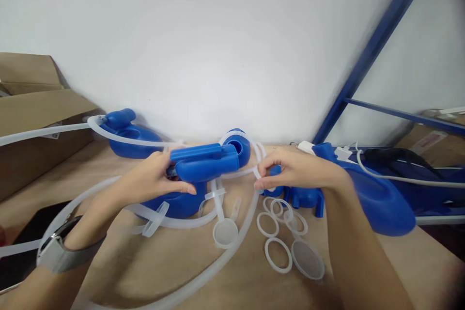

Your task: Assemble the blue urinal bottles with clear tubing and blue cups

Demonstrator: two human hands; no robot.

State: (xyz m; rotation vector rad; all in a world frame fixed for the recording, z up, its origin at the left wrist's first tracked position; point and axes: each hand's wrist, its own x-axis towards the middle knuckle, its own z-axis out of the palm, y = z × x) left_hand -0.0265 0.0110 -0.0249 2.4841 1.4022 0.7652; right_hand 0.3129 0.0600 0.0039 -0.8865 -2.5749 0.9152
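Observation:
My left hand is closed around the end of a blue plastic vessel with a long neck, held just above the table. My right hand pinches a translucent white tube near the vessel's round opening. The tube loops down across the wooden table and back to the left. A white clamp sits on the tube below my left hand. A grey watch is on my left wrist.
Several white rings and a clear cap lie on the table in front of me. More blue vessels lie at the back left and right. Cardboard boxes stand at left. A blue shelf frame rises at right.

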